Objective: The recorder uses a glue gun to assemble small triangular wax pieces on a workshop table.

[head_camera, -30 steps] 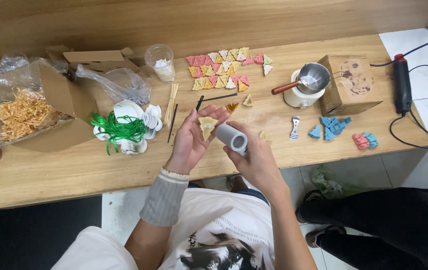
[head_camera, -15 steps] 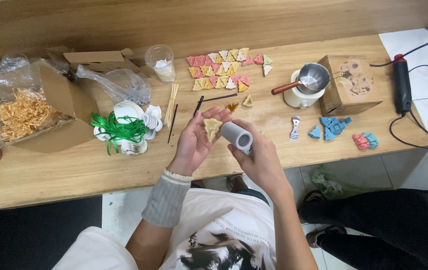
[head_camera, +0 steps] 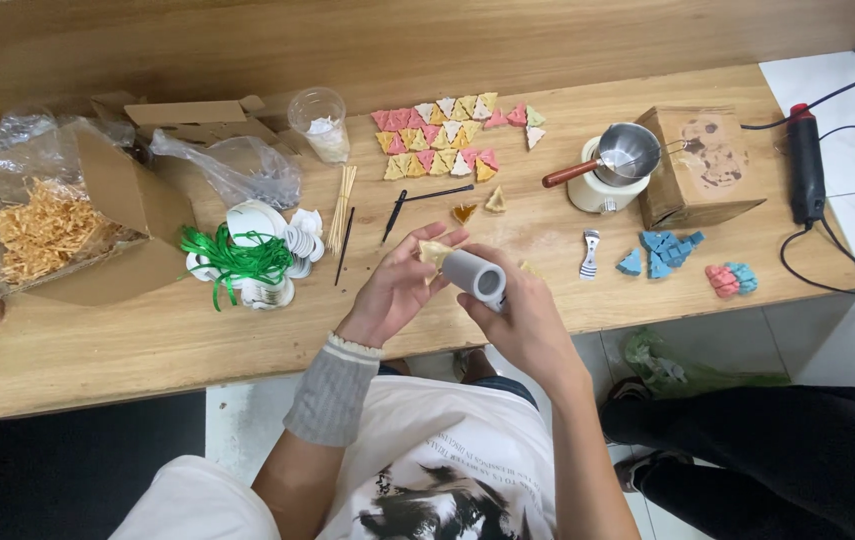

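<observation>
- Left hand (head_camera: pixel 395 290), centre frame: fingers pinched narrow on a small yellow triangle (head_camera: pixel 434 252), held just above the table edge.
- Right hand (head_camera: pixel 525 318): wrapped round a grey cylinder tool (head_camera: pixel 474 275), its tip touching the triangle.
- Versus a second ago: both hands nudged slightly lower and right, tool tilted closer onto the triangle; contact now tighter. Read as tool work on the piece under way, not finished.
- Table (head_camera: pixel 127 345) front edge runs right under the wrists; floor drop directly below, so any slip lands off the table.
- Just beyond hands: two loose triangles (head_camera: pixel 479 206), black stick (head_camera: pixel 417 198), bundle of wooden skewers (head_camera: pixel 343 205). Close, little room forward.
- Right of hands: small white clip-like piece (head_camera: pixel 589 254), blue pieces (head_camera: pixel 659 252), pink-and-blue pair (head_camera: pixel 729 278) near the right edge. Bare strip between hands and the clip piece is the best room to set things down.
- Left of hands: green ribbon (head_camera: pixel 237 258) over white discs (head_camera: pixel 265 232), open carton with straw filler (head_camera: pixel 47 228), clear bags. Crowded.
- Further up: sorted grid of pink, yellow and white triangles (head_camera: pixel 442 135), plastic cup (head_camera: pixel 319 122), pot with ladle (head_camera: pixel 615 160), brown box (head_camera: pixel 702 165).
- Far right: black corded tool (head_camera: pixel 805 165), cord looping over the table edge; snag risk on that side.
- Bare wood along the lower-left table; another person's dark legs at lower right, clear of the hands.
</observation>
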